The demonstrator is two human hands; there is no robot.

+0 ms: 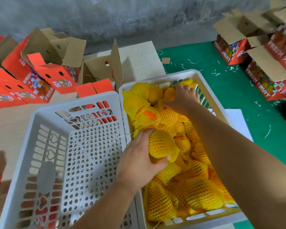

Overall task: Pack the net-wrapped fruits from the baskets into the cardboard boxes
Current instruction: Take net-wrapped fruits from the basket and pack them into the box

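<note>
Now left hand (139, 162) grips a netted fruit (162, 144); right hand (182, 98) (fingers curled) grasps another.

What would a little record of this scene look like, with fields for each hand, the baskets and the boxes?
left hand: grips one net-wrapped fruit in the full basket
right hand: reaching among the fruits at the far end of that basket; grip unclear
full basket: white, heaped with yellow-netted fruits
empty basket: white, beside it, holds only stray threads
open boxes: red, flaps up, beyond the baskets
floor: green, littered with scraps
</note>
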